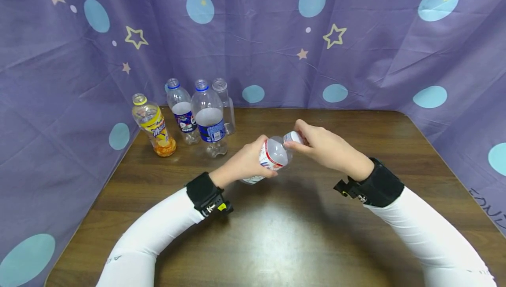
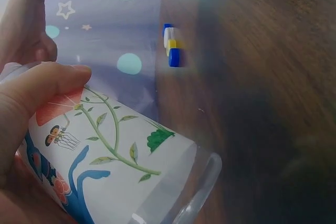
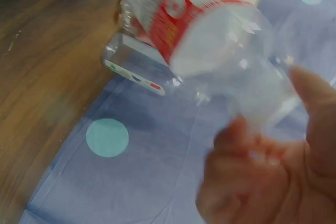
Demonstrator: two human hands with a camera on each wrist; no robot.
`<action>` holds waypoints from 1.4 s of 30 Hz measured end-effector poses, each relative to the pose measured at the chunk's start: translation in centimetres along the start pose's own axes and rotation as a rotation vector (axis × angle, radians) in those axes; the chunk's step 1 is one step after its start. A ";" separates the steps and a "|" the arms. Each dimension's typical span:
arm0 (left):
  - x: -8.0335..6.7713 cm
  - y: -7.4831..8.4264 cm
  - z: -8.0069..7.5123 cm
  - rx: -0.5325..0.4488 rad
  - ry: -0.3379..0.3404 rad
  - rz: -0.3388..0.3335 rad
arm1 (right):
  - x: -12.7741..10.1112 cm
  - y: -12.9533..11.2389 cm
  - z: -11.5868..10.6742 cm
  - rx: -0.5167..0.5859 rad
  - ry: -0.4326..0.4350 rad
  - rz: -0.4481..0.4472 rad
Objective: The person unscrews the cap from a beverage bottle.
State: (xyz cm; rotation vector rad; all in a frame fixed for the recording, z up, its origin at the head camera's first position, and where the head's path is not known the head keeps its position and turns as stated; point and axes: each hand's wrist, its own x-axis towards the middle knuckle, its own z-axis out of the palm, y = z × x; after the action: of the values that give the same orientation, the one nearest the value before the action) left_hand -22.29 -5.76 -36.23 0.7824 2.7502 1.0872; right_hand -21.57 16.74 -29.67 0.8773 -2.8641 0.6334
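The bottle (image 1: 272,155) is tilted above the middle of the table (image 1: 276,234), neck pointing away and to your right, clear of the wood. Your left hand (image 1: 247,161) is wrapped round its labelled body, and your right hand (image 1: 322,146) pinches the cap (image 1: 293,137) at the neck, so both hands are clamped on the one bottle. The main risk, as I judge it, is the thin wall: squeeze harder with the left while twisting and the body may buckle and turn in your palm instead of the cap. Your right fingertips sit on a small cap, and a slip there could drop it onto the table. I cannot tell whether any liquid remains inside; if so, the tilt would spill it. Four bottles (image 1: 186,111) stand well apart at the back left, out of harm's way.
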 end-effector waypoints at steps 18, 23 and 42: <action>-0.5 -0.6 -0.1 -0.011 0.003 -0.014 | 0.3 0.6 0.0 0.206 0.017 -0.181; -0.3 -0.3 -0.2 -0.022 0.004 -0.008 | 0.6 0.1 0.0 0.214 0.067 -0.048; 0.2 -0.5 0.0 -0.015 -0.005 -0.014 | 0.7 0.0 -0.9 0.082 -0.065 0.155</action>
State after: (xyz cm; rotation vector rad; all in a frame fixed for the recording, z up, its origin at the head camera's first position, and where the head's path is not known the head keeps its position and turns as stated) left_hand -22.62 -5.97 -36.55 0.7619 2.7358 1.1007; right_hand -22.21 16.70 -28.67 0.7033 -3.0055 0.7558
